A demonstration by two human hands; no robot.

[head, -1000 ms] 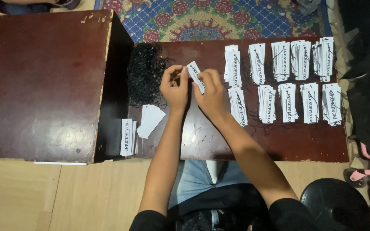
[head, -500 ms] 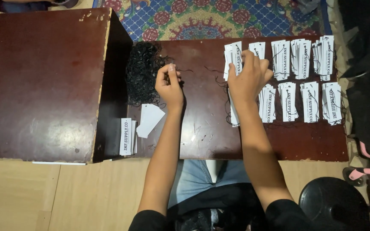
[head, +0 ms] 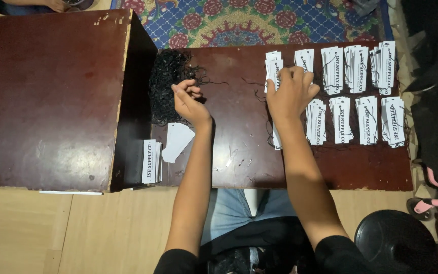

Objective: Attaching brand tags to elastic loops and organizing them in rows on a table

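The person sat at a low dark red table (head: 239, 152), and both hands were over it. The left hand (head: 187, 99) was at the edge of one tangled heap of black strings (head: 166, 83), with the fingers curled in narrow, the tips pinched together. It seemed to pinch a string from the heap, but the string itself was too thin to see for sure. The right hand (head: 290, 91) lay flat, palm down, with the fingers spread a little, on top of a pile of white paper tags (head: 275, 63) in the upper row. I could not tell if it held a tag under the palm.

The white tags with black print lay in small piles in two rows on the right half of the table. In the upper row I counted five piles, two of them partly under the right hand. In the lower row I counted four clear piles (head: 366, 119), and one more tag (head: 277, 139) showed just beside the right wrist. Thin black strings hung from these piles.

Near the left forearm lay two other small groups: one stack of printed tags (head: 149, 161) at the table's left edge, and beside it some blank white tags (head: 178, 141), touching each other.

A second, higher dark red table (head: 51, 96) stood at the left, touching the first one. At the lower right one black round stool (head: 394, 241) stood on the floor.
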